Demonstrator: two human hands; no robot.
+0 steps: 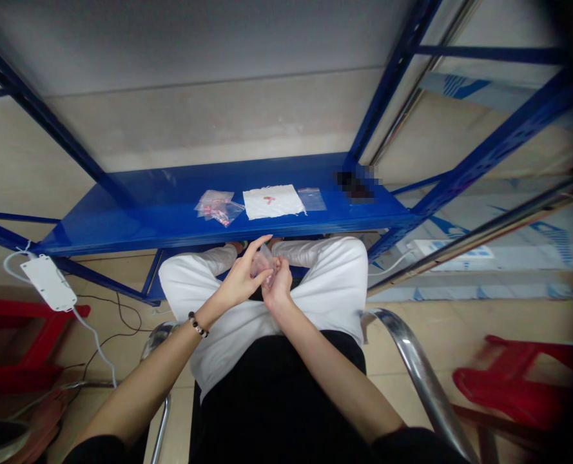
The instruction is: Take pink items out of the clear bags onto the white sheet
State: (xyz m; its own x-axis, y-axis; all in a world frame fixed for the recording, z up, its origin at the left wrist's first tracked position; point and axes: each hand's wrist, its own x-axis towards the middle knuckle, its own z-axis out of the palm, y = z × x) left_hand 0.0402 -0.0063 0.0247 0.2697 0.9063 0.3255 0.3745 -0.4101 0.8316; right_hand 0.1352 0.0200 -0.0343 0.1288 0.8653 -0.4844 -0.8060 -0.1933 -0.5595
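Over my lap, just in front of the shelf edge, I hold a small clear plastic bag (263, 260) between both hands. My right hand (280, 283) is closed around its right side, with fingers curled. My left hand (240, 278) has its thumb against the bag's lower part and its index finger stretched out along the far side. What the bag contains is too small to make out. On the blue shelf ahead lies a white cloth (272, 209) with a small pink and brownish piece (269, 200) on it.
Left of the cloth is a pile of clear bags (218, 206) with pink pieces inside. A flat clear bag (312, 199) lies at its right. Blue posts frame the shelf (145, 209). A white power box (49, 282) hangs at left; red stools (513, 380) stand on both sides.
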